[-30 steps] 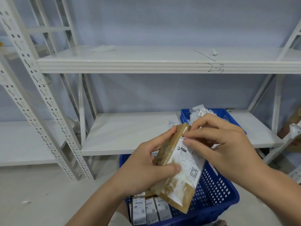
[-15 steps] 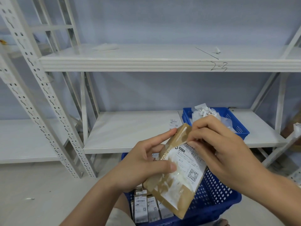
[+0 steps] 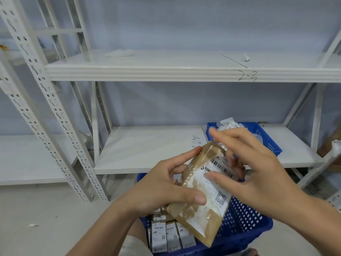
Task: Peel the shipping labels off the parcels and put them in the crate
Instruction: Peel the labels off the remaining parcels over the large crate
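My left hand point(image 3: 162, 189) grips a brown padded parcel point(image 3: 195, 217) from its left side, thumb across the front. A white shipping label point(image 3: 212, 193) with a barcode and QR code covers the parcel's face. My right hand point(image 3: 258, 172) hovers at the label's upper right, blurred, with the thumb on the label, the index finger raised and the other fingers curled at the parcel's edge. Whether it pinches the label I cannot tell. On the lower shelf behind stands a small blue crate point(image 3: 271, 143) holding crumpled white labels point(image 3: 227, 123).
A large blue perforated crate point(image 3: 245, 222) sits under my hands with several labelled parcels point(image 3: 166, 235) standing inside. White metal shelving point(image 3: 147, 145) fills the view; one loose label point(image 3: 196, 138) lies on the lower shelf. A perforated upright point(image 3: 46, 108) stands at left.
My right hand has lifted off the parcel's top corner and spread its fingers, uncovering the barcode. The parcel has tilted slightly; my left hand keeps its grip.
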